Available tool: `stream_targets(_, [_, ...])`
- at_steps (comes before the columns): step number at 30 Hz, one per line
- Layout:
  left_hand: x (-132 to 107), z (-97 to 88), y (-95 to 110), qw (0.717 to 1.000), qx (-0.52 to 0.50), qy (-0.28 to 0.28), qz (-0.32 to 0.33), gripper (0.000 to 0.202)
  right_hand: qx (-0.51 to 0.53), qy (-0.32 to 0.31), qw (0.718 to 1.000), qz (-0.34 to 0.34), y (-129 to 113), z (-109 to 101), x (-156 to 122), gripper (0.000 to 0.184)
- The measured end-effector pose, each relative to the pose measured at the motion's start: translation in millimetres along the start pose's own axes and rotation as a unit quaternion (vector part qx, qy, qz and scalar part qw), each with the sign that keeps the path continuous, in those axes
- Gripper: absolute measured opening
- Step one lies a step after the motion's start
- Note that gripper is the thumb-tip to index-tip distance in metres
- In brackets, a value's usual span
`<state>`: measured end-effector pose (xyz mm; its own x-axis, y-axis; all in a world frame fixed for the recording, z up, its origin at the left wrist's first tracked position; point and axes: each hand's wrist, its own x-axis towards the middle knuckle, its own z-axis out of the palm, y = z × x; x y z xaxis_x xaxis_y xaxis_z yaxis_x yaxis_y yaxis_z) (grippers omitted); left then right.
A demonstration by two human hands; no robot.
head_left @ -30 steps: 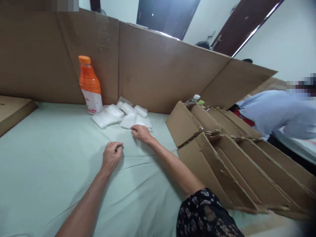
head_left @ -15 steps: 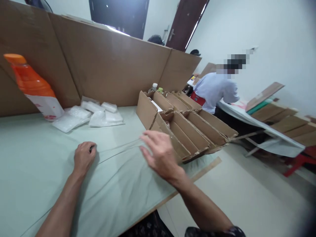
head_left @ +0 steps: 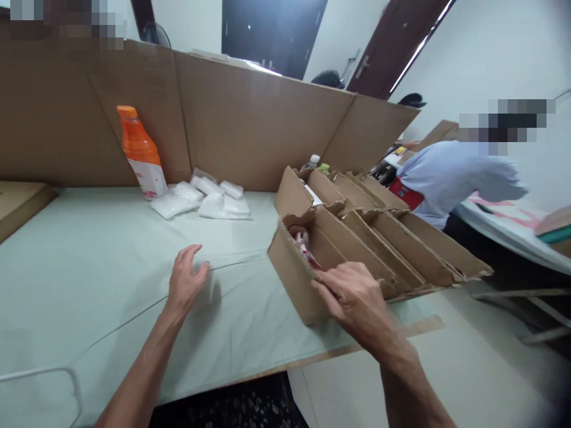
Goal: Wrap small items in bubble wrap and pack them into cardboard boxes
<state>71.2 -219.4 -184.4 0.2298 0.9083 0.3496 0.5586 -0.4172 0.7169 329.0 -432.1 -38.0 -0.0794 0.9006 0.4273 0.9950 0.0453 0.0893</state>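
My right hand (head_left: 359, 294) is closed over the near rim of an open cardboard box (head_left: 297, 288), the leftmost of a front row. Inside that box lies a red-and-white item (head_left: 303, 244), partly hidden by the wall; its kind is unclear. My left hand (head_left: 186, 279) hovers over the pale green cloth (head_left: 241, 315), fingers curved and apart, with nothing visible in it. A thin dark line, a thread or a crease, runs across the cloth beside it.
Behind stand an orange-capped bottle (head_left: 141, 154), clear plastic packets (head_left: 214, 199) and a cardboard partition (head_left: 259, 113). More boxes (head_left: 383, 249) stand at the right, near the table edge. A co-worker in a light blue shirt (head_left: 464, 178) sits beyond. A pale bar (head_left: 40, 373) lies at lower left.
The view has swung left. My right hand has come from open beside the boxes to grip the front-left box, which seems drawn towards me. My left hand has opened from a closed shape.
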Motion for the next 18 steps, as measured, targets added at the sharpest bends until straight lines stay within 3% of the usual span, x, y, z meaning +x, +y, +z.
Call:
stream_targets(5, [-51.6, -52.1, -1.8, 0.991, -0.070, 0.071, -0.092, 0.063, 0.156, -0.008, 0.978, -0.141, -53.4, -0.7, 28.8, 0.019])
stream_targets(8, [-78.6, -72.9, -15.6, 0.980, -0.120, 0.093, -0.127, 0.068, 0.239, 0.040, 0.953, -0.182, -65.3, 7.2, 38.2, 0.016])
stream_targets(10, [-93.7, -81.4, -25.2, 0.974, -0.140, 0.097, -0.152, 0.070, 0.278, 0.111, 0.943, -0.149, -59.1, 12.7, 34.0, 0.031])
stream_targets(13, [-107.2, -85.3, -34.5, 0.969, -0.159, 0.088, -0.169, 0.071, 0.313, 0.174, 0.933, -0.026, -37.8, 24.9, 13.6, 0.038])
stream_targets(15, [-107.8, -81.9, -36.4, 0.967, -0.164, 0.086, -0.173, 0.070, 0.320, 0.135, 0.937, 0.031, -26.8, 37.8, -4.7, 0.042])
stream_targets(18, [-98.9, -69.8, -33.9, 0.966, -0.174, 0.075, -0.174, 0.064, 0.308, 0.016, 0.950, 0.052, -27.2, 65.7, -28.7, 0.059])
